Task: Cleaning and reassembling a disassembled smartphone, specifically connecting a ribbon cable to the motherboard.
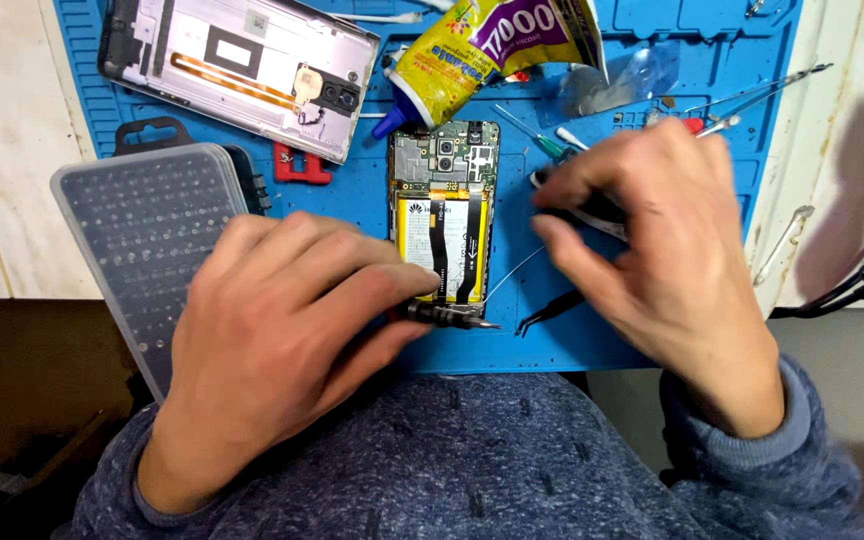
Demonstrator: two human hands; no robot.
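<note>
Fingers of the left hand [282, 340] are closed on a screwdriver [449, 317] near the opened phone [444, 212] (battery exposed); a black tool [592, 208] is pinched by the right hand [667, 260].

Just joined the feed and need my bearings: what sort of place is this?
Most likely a phone repair bench. An opened phone lies on a blue work mat, the left hand holds a small screwdriver, and a bit case sits alongside.
</note>
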